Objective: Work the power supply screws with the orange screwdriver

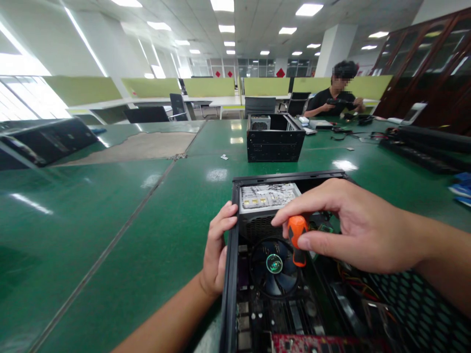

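Note:
An open black computer case (pixel 228 274) lies in front of me on the green table. My left hand (pixel 218 250) rests against its left edge, fingers wrapped over the rim. In my right hand (pixel 353 230) is an orange and black screwdriver (pixel 298 230), gripped by its handle and pointing down into the case. Its tip is hidden. Just left of it sits a round cooling fan (pixel 274 267) with a shiny centre label. Behind the fan is a silver power supply (pixel 268 195). A red circuit card (pixel 312 343) shows at the bottom.
Another black case (pixel 275 142) stands farther back on the green table (pixel 147 235). A third dark case (pixel 47 142) lies at the left. A person (pixel 333 98) sits at the far right, holding a dark object, near cables and parts. Blue gloves or cloth (pixel 461 189) lie at the right edge.

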`<control>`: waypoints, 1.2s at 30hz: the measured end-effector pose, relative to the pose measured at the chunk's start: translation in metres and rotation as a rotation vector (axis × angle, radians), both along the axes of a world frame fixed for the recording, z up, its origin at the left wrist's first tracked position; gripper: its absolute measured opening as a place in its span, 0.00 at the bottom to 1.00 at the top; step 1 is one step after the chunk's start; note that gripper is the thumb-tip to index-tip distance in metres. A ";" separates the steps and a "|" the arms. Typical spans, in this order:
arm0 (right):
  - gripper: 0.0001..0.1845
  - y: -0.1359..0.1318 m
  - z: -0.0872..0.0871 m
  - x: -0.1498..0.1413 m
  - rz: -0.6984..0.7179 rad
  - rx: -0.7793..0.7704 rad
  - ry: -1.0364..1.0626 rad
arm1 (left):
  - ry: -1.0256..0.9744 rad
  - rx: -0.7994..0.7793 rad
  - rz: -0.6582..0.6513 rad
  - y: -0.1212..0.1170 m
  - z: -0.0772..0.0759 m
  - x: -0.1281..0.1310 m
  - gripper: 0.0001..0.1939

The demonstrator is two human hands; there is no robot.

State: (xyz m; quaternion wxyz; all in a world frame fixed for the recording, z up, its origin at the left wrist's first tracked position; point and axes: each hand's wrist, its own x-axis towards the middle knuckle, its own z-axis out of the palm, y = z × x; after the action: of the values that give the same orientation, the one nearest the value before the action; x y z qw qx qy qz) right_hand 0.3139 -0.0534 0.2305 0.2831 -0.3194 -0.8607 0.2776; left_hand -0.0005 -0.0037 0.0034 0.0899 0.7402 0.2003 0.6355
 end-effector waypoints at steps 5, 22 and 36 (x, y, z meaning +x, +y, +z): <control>0.16 -0.001 -0.003 0.001 -0.223 0.263 0.110 | -0.022 -0.017 0.001 0.000 -0.002 -0.001 0.24; 0.16 0.007 -0.016 -0.004 -0.377 0.312 -0.002 | 0.010 0.027 0.022 -0.001 0.008 0.003 0.25; 0.09 0.009 -0.012 -0.006 -0.375 0.167 -0.014 | 0.004 0.010 0.025 -0.001 0.008 0.003 0.23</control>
State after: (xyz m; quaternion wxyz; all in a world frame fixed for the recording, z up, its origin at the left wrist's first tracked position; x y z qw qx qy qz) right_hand 0.3083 -0.0439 0.2183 0.3496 -0.4514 -0.8080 0.1455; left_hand 0.0026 -0.0049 0.0113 0.0779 0.7393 0.2062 0.6363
